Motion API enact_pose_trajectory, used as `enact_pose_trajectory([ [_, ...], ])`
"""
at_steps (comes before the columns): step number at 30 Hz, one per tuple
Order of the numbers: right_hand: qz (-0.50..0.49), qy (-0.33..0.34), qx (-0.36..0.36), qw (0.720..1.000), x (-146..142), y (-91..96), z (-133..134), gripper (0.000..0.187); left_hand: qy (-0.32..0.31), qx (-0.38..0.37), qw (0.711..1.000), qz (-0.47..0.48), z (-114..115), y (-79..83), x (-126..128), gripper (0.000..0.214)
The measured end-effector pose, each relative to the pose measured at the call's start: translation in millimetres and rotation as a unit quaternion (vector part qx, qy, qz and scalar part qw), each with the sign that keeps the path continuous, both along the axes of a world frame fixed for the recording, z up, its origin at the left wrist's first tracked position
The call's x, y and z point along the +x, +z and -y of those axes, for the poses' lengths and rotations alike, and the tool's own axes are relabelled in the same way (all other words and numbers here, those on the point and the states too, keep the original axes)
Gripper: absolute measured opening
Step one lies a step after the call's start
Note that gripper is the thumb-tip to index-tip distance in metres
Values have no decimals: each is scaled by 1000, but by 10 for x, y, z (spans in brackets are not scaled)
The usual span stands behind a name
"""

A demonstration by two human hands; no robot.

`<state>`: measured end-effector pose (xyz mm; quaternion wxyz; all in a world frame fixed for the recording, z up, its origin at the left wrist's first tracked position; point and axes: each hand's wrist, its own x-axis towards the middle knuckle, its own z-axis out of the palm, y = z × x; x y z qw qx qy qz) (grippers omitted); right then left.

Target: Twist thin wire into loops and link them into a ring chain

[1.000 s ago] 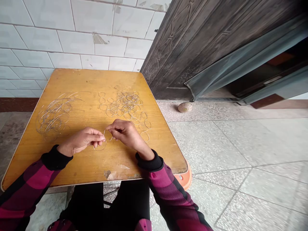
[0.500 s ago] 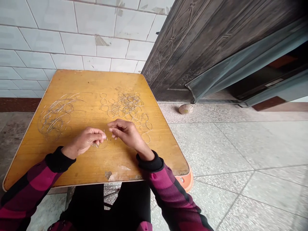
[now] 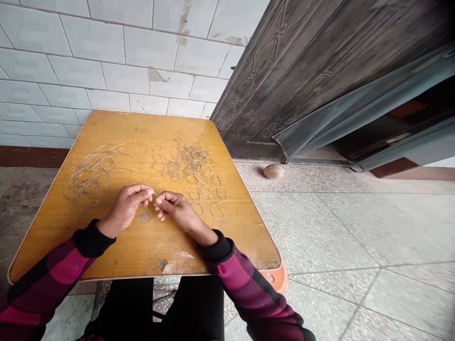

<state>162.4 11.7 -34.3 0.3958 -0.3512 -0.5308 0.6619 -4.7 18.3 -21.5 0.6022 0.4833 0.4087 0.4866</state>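
Observation:
A thin wire bent into loops (image 3: 154,178) is pinched between my two hands over the near middle of the table. My left hand (image 3: 130,204) grips it with thumb and forefinger. Close beside it, my right hand (image 3: 176,208) has its fingertips closed on the same wire. To the left lies a heap of loose curved wires (image 3: 93,173). Right of the hands spreads a pile of wire figure-eight loops (image 3: 192,161), some lying singly at its near side. Parts of the held wire are hidden behind the fingers.
The yellow wooden table (image 3: 117,258) has chipped patches near its front edge. An orange stool edge (image 3: 279,279) shows under its right corner. Behind is a tiled wall (image 3: 117,78); at right stand a dark carved door (image 3: 263,85) and a round object (image 3: 273,171) on the floor.
My right hand has come left and down to meet the left hand and now pinches the wire. A loop of it now stands above the fingers. The view has tilted up slightly.

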Motion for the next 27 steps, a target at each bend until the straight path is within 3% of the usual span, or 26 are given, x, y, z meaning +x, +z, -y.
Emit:
enact_pose_trajectory([
  [9, -36, -35, -18, 999, -24, 22, 20, 31, 20, 54, 998, -30, 13, -19, 31, 19],
  [21, 9, -5, 10, 1000, -72, 12, 23, 35, 36, 53, 997, -53, 46, -40, 64, 20],
  [27, 3, -92, 50, 995, -38, 40, -27, 32, 47, 78, 991, -94, 55, -68, 33, 18],
])
